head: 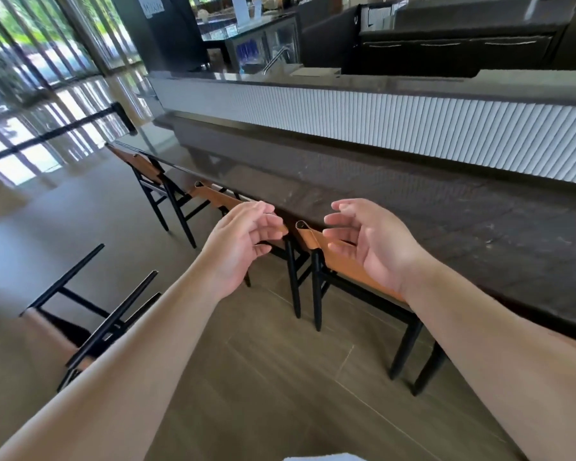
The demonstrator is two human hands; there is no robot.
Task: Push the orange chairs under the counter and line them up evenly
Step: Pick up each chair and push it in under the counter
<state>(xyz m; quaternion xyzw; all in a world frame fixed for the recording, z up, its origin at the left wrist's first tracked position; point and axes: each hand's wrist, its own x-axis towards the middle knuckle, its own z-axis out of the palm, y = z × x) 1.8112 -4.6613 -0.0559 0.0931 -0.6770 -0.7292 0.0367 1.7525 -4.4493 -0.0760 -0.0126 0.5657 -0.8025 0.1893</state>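
Note:
Three orange chairs with black frames stand tucked against the dark stone counter (413, 207): a far chair (143, 166), a middle chair (213, 194) and a near chair (343, 261). My left hand (243, 247) hovers open, palm turned right, over the right end of the middle chair's backrest. Above the near chair's backrest my right hand (369, 241) is held open, palm turned left, with fingers loosely curled. Neither hand grips anything. My right forearm hides the near chair's right side.
Another black-framed chair (90, 314) stands apart on the floor at the lower left, behind me. A black barrier post and belt (120, 114) stand past the counter's far end. Tall windows line the left. A white ribbed wall (379, 124) rises behind the counter.

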